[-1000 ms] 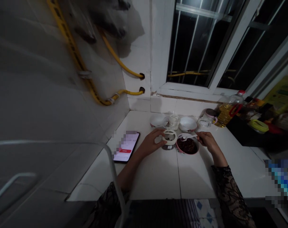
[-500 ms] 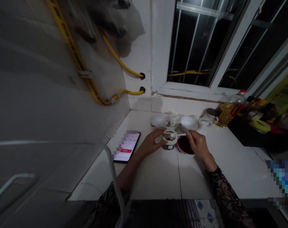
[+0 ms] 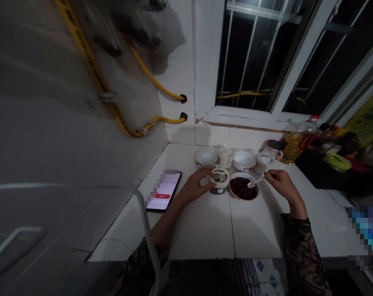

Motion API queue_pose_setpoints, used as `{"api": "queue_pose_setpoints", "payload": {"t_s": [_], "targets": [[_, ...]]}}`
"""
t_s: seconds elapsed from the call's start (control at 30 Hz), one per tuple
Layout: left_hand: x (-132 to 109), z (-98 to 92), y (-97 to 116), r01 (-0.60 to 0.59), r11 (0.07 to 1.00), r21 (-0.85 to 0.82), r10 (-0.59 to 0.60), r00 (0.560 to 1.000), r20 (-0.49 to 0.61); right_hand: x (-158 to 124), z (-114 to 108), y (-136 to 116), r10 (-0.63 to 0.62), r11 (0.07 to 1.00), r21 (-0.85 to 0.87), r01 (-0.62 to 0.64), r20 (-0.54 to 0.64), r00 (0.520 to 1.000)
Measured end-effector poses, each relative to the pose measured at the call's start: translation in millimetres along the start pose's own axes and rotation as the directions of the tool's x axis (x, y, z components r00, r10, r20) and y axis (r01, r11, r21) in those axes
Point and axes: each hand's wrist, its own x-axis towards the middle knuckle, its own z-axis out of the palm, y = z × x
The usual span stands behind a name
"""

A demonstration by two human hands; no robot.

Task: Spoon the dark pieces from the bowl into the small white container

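My left hand [image 3: 199,183] grips a small clear jar [image 3: 219,187] with a white rim, thumb and fingers on either side of its opening. Dark contents show low in the jar. Pinched in my right hand [image 3: 280,183] is the handle of a small white spoon [image 3: 251,184], its bowl end over a pink-rimmed bowl [image 3: 256,196]. Dark reddish-brown food [image 3: 240,188] fills much of that bowl, which stands just right of the jar. Whether anything lies in the spoon is too small to tell.
Behind stand two white bowls [image 3: 244,160], [image 3: 204,156] and lidded jars [image 3: 226,158], [image 3: 263,163]. An oil bottle [image 3: 293,146] and a black box [image 3: 311,170] of condiments are at the right. A lit phone [image 3: 164,193] lies left; a pale curved rod [image 3: 146,222] crosses the foreground.
My right hand has moved right with the spoon, from the jar's opening to over the bowl of dark food. My left hand keeps its hold on the jar.
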Motion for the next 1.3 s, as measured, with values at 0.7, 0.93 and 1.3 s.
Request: {"api": "queue_pose_setpoints", "payload": {"t_s": [0.7,0.93,1.3], "targets": [[0.2,0.3,0.9,0.021,1.0,-0.01,-0.021,1.0,-0.002,11.6,13.7,10.7,0.169,0.958,0.207,-0.197,0.144,0.975],[0.3,0.5,1.3,0.02,1.0,-0.014,-0.02,1.0,-0.003,12.2,16.8,6.1,0.234,0.915,0.307,-0.264,0.132,0.963],[0.4,1.5,-1.5,0.006,1.0,-0.003,-0.006,1.0,-0.013,0.4,73.9,-38.2,-0.078,0.979,0.17,0.11,-0.184,0.98]]}}
